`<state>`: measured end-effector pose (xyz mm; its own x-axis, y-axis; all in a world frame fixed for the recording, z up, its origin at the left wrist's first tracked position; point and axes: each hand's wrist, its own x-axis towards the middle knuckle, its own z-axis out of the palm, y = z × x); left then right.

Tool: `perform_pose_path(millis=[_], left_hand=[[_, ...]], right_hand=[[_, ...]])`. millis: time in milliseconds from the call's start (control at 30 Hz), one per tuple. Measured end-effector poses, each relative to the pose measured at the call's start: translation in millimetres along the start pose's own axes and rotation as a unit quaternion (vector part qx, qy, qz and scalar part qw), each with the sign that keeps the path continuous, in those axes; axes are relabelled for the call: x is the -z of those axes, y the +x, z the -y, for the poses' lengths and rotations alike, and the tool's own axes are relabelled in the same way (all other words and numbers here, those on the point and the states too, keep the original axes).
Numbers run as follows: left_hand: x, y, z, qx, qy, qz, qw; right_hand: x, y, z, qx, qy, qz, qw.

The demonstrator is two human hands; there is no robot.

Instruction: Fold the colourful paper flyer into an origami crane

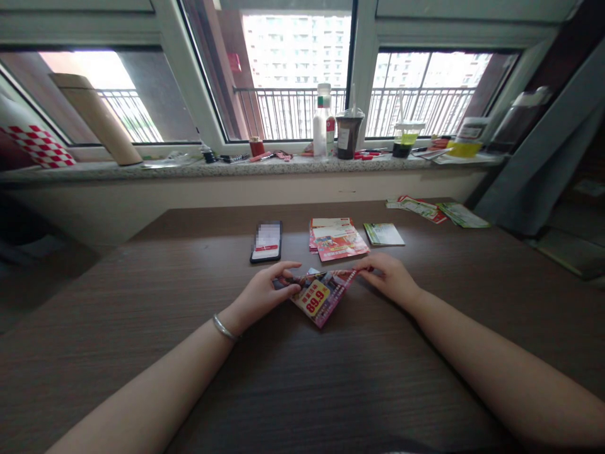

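A colourful flyer (321, 295) with a yellow price tag lies partly folded on the dark wooden table (142, 353). My left hand (265, 291), with a bracelet at the wrist, pinches its left edge with closed fingers. My right hand (388, 276) pinches its upper right corner. Just beyond the flyer lies a small stack of pink flyers (336, 239), and a green leaflet (384, 234) lies to the right of that stack.
A phone (266, 241) lies screen up left of the pink stack. More leaflets (437, 210) lie at the table's far right. The window sill (189, 169) holds a white bottle (322, 122), drink cups (348, 133), a cardboard tube (97, 116) and small clutter.
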<state>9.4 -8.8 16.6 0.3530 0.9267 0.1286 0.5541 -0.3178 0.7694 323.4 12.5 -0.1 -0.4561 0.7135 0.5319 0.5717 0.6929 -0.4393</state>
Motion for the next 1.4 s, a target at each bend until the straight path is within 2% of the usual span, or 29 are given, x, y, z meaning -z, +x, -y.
perform_pose_path(millis=[167,267,433,533,733,933,1000,1133,1200,1333,1400], left_hand=[[5.0,-2,3,-0.059,0.022,-0.006,0.998],[9.7,-2,4,-0.092,0.026,-0.039,0.995],[12.8,0,5,-0.099,0.13,-0.125,0.979],[12.0,0,2,-0.092,0.141,-0.172,0.971],[9.4,-3,-7,-0.051,0.096,-0.163,0.981],[5.4,-2,-1,-0.017,0.088,-0.127,0.988],[4.6,0,3,-0.02,0.099,-0.111,0.989],[3.0,6,14,-0.041,0.154,-0.073,0.984],[2.5,9,18,-0.056,0.185,-0.076,0.978],[3.2,10,23,-0.079,0.227,-0.082,0.967],[3.8,9,24,-0.084,0.266,-0.069,0.958]], right_hand=[[0,0,2,-0.065,0.01,-0.051,0.996],[-4,0,-1,-0.118,0.034,-0.078,0.989],[-7,2,-7,-0.195,0.116,-0.092,0.97],[-8,4,-7,-0.217,0.171,-0.093,0.957],[-5,8,-3,-0.273,0.263,-0.085,0.921],[-8,8,-7,-0.305,0.313,-0.082,0.896],[-9,7,-9,-0.309,0.307,-0.061,0.898],[-10,4,-11,-0.283,0.201,0.028,0.937],[-9,3,-11,-0.265,0.148,0.058,0.951],[-8,3,-8,-0.241,0.106,0.111,0.958],[-6,4,-7,-0.224,0.053,0.115,0.966]])
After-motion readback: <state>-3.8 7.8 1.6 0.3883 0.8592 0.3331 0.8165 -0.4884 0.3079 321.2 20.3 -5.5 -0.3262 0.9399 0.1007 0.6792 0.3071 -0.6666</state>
